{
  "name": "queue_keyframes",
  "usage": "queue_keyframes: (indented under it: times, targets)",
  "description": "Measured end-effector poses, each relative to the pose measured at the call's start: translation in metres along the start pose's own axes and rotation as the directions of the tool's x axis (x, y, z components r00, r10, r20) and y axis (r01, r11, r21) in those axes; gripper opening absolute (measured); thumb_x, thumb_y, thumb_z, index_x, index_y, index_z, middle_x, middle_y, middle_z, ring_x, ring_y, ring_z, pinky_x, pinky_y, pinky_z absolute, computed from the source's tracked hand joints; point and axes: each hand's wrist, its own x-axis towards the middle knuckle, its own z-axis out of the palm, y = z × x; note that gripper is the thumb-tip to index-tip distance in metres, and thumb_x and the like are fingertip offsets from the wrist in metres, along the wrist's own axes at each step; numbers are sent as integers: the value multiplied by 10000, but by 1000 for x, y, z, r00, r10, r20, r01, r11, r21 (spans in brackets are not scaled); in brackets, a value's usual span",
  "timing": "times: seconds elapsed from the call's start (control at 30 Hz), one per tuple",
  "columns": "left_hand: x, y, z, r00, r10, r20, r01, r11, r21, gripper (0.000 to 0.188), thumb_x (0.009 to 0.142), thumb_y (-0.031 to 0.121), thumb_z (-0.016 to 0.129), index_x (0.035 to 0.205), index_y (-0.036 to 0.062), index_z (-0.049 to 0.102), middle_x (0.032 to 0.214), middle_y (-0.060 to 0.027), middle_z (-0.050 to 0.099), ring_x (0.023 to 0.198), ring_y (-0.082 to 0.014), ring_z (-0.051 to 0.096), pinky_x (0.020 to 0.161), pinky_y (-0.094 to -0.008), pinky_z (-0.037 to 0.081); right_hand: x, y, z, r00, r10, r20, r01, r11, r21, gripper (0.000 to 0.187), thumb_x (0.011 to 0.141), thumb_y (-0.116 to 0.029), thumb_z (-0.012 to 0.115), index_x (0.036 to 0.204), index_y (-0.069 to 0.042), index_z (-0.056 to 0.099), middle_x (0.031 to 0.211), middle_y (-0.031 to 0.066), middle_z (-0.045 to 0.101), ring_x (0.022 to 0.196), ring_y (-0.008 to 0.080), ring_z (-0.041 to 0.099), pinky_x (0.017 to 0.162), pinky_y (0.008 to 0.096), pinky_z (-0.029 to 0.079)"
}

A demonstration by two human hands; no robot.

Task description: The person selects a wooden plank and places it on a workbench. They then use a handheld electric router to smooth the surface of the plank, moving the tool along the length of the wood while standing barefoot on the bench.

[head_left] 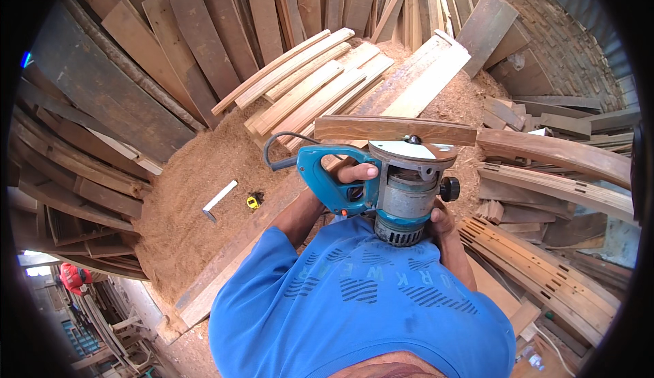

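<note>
A teal and silver wood router (407,190) lies on its side close to my chest. Its round base faces away from me, against a narrow brown board (368,130) standing across in front of it. My left hand (354,173) is wrapped around the router's teal loop handle, with the thumb across the grip. Around the right side of the motor housing curls my right hand (441,220), below a black knob; most of its fingers are hidden behind the tool. A dark power cord (279,147) loops from the rear of the handle.
On the sawdust-covered floor at left lie a try square (219,199) and a yellow tape measure (254,201). Pale wood strips (306,95) are piled ahead. Tall planks (204,30) lean all around the far side. Slotted timbers (538,269) are stacked at right. A person in red (73,277) is at far left.
</note>
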Motion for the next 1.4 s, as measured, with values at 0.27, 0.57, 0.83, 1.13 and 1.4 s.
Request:
queue_keyframes:
  times: [0.27, 0.57, 0.83, 1.13, 1.4]
  targets:
    - [-5, 2, 0, 1000, 0, -2, 0, 1000, 2, 660, 909, 633, 518, 1064, -1, 622, 958, -199, 647, 920, -331, 627, 829, -447, 491, 0, 7, -21, 999, -43, 26, 45, 993, -105, 975, 690, -478, 881, 1418, 36, 486, 1392, 163, 566, 1279, 286, 534, 1072, 396, 436]
    - [4, 1, 0, 1000, 8, 10, -8, 1000, 19, 661, 907, 627, 527, 1078, -4, 620, 972, -201, 648, 933, -331, 627, 838, -446, 490, -37, -139, 24, 869, -96, -485, -477, 93, -874, 444, 818, -223, 754, 1173, 28, 662, 1128, 172, 699, 1072, 266, 662, 962, 409, 506]
    - [18, 2, 7, 998, 40, 50, -41, 999, 9, 663, 904, 623, 536, 1091, -8, 619, 984, -203, 649, 944, -331, 626, 846, -445, 490, 29, -195, 93, 911, -324, 254, 196, -201, -960, 381, 813, -197, 741, 1143, -20, 670, 1121, 128, 685, 1078, 256, 637, 955, 391, 496]
    - [4, 6, 10, 999, 26, 34, -25, 999, -21, 665, 902, 617, 546, 1105, -12, 617, 998, -205, 650, 957, -332, 626, 855, -444, 489, 92, -179, 79, 997, 17, 82, 79, 116, -990, 466, 786, -247, 804, 1169, -7, 693, 1055, 155, 726, 1020, 254, 688, 912, 378, 535]
    - [1, 7, 5, 999, 23, 23, -23, 999, -30, 667, 899, 613, 554, 1117, -15, 615, 1011, -207, 651, 969, -332, 625, 863, -443, 488, 109, -172, 85, 995, 46, 94, 88, 120, -989, 445, 776, -237, 795, 1147, -12, 699, 1026, 162, 734, 982, 259, 706, 882, 385, 547]
